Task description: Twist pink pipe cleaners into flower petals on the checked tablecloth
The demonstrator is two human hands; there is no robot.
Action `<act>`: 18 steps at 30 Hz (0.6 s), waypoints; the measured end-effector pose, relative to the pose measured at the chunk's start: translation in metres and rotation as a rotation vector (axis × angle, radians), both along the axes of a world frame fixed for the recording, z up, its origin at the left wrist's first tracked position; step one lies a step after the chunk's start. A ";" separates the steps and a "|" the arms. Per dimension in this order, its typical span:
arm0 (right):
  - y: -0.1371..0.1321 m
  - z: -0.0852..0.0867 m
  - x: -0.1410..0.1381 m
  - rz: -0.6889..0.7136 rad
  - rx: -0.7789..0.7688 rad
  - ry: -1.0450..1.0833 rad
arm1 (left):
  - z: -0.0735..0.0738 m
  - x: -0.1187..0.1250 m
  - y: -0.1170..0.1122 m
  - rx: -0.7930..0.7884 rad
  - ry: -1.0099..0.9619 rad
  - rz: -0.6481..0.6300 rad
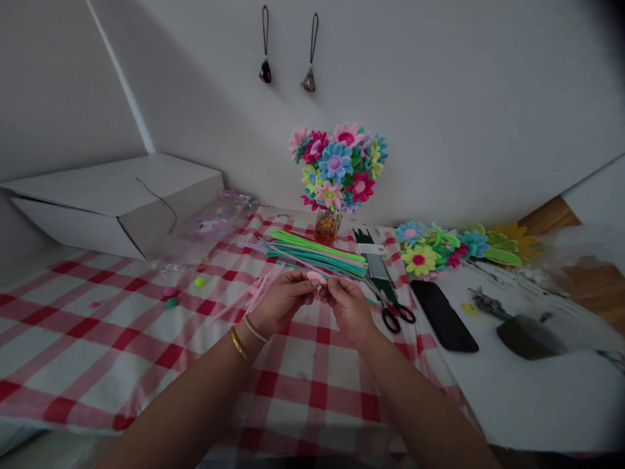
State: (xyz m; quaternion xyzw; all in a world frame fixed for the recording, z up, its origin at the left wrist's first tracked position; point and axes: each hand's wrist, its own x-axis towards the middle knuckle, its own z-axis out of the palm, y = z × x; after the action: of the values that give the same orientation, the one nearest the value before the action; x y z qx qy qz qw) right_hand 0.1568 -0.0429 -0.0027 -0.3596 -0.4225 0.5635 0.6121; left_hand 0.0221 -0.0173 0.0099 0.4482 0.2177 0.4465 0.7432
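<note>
My left hand (282, 301) and my right hand (347, 305) meet above the red-and-white checked cloth (97, 326). Both pinch a small pink pipe-cleaner piece (315, 277) between their fingertips. My left wrist wears a gold bangle and a thin pink band. Just beyond my hands lies a bundle of green and teal pipe cleaners (317, 253), with pink ones (254, 296) to the left of my left hand.
A jar of pipe-cleaner flowers (336, 166) stands at the back. More flowers (439, 251) lie at the right, near scissors (393, 311), a black phone (443, 316) and a dark tool (530, 333). A white box (112, 198) sits at the left. Small pompoms (172, 302) dot the cloth.
</note>
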 end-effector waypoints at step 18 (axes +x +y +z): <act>-0.007 0.005 0.002 -0.177 0.124 -0.459 | 0.000 -0.004 0.002 -0.145 0.028 0.024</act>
State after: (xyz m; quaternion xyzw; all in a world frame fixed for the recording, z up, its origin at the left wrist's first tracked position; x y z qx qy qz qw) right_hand 0.1587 -0.0499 0.0019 -0.4754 -0.5513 0.3843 0.5678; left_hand 0.0183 -0.0148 0.0103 0.3970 0.2653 0.4319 0.7652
